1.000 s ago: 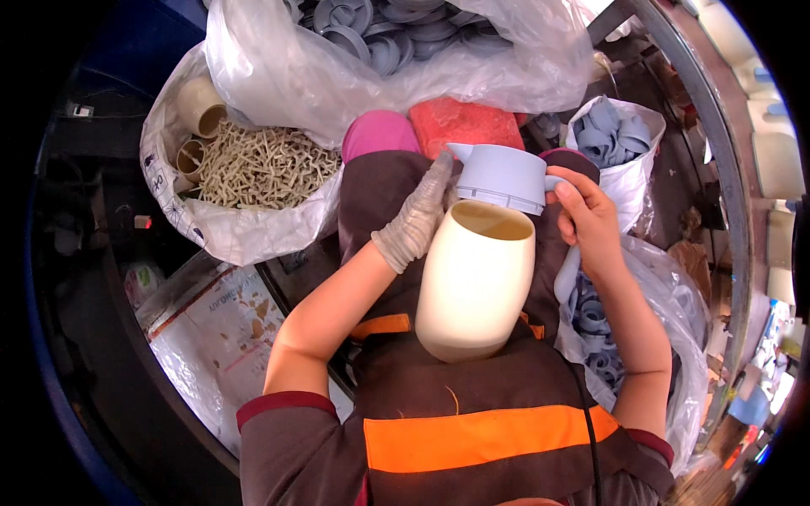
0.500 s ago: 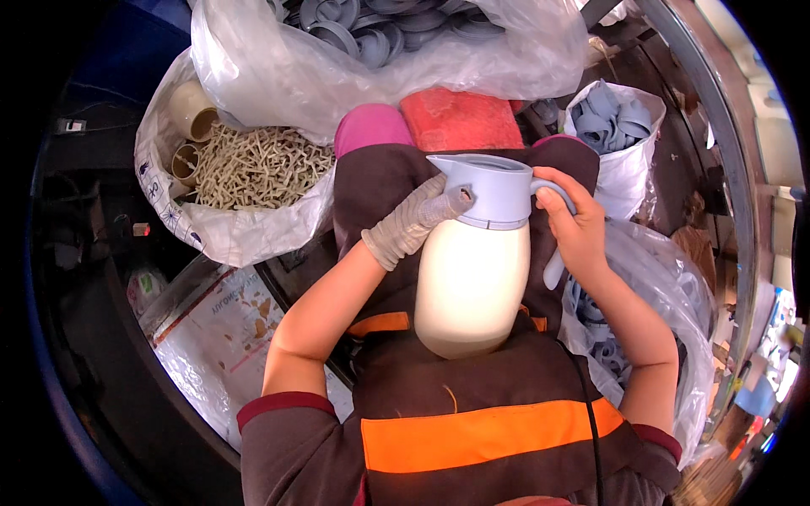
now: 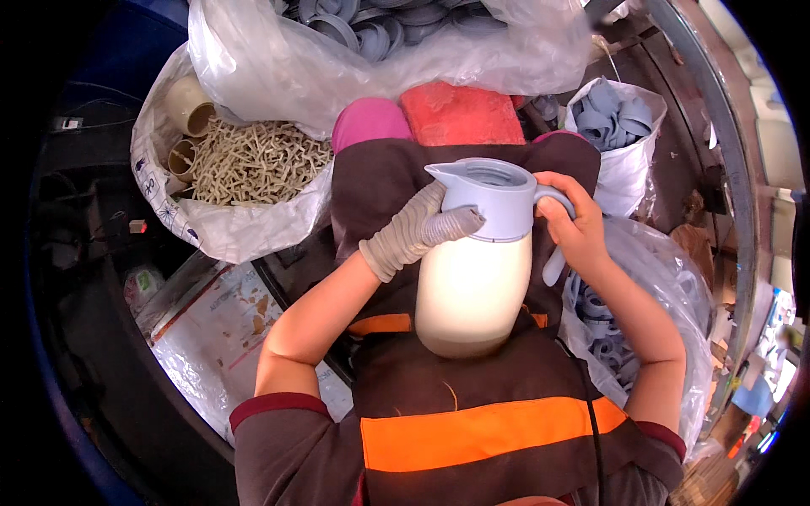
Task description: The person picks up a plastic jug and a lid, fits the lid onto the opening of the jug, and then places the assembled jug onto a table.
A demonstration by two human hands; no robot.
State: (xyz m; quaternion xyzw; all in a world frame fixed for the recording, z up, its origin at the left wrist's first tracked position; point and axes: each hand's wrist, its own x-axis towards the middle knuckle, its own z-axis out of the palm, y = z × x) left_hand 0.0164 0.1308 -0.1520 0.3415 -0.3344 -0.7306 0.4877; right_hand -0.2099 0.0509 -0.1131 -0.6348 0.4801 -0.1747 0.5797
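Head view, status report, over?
Left hand, gloved, on blue-grey collar; right hand grips handle. Collar atop cream jug body. Bags around, none covering it.

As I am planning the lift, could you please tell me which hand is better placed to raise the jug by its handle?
Probably the bare right hand: it grasps the blue-grey handle of the cream jug, whereas the gloved left hand holds the collar on the spout side.

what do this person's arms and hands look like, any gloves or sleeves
The left hand wears a creased, pale grey-beige glove that ends at the wrist; the right hand has none. Both forearms are bare, below short, dark grey-brown sleeves edged with maroon bands.
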